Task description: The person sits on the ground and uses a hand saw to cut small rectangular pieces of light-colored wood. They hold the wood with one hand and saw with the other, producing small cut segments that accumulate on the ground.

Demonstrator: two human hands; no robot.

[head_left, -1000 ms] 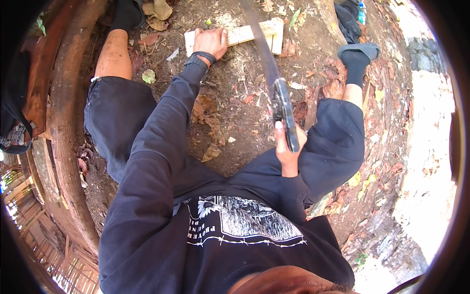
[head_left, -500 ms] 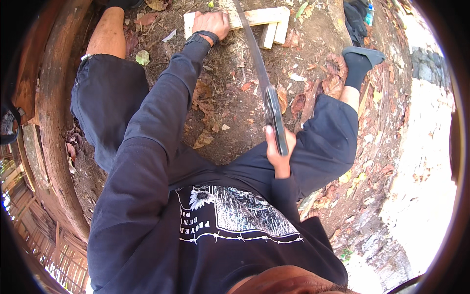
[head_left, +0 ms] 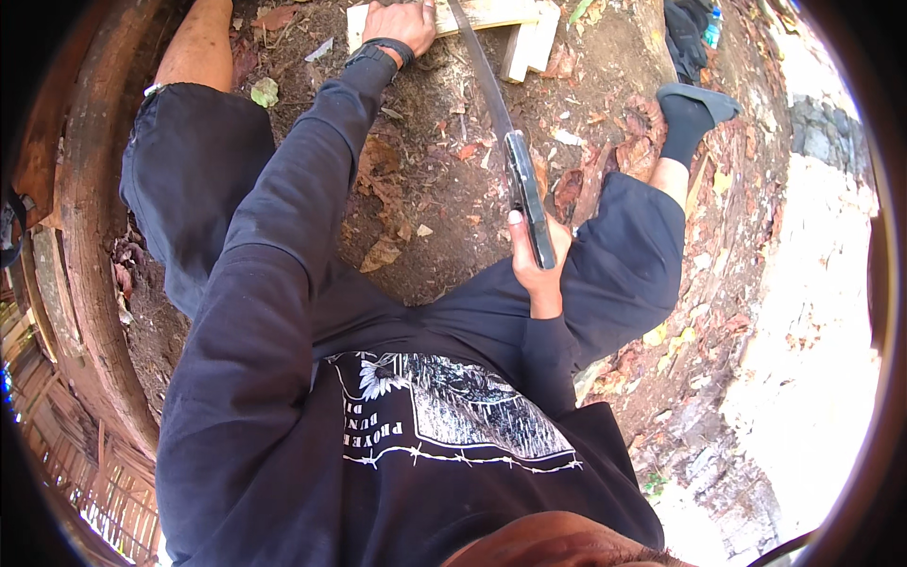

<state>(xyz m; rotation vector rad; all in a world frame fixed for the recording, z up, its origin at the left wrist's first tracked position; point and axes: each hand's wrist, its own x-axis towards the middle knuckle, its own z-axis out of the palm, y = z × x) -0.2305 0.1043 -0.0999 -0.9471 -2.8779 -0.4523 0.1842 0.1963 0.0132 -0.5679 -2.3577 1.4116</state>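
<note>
Now the right hand [head_left: 537, 257] is wrapped tight around the dark handle of a long blade [head_left: 484, 83], which has swung farther forward onto the pale wood [head_left: 491, 13] on the ground; the left hand [head_left: 402, 24], fingers spread, presses that wood down.

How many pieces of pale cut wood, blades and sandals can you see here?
Pale wood pieces: 3, with the left hand resting on one
Long blades: 1, handle in the right hand
Sandals: 1
Total: 5
</note>
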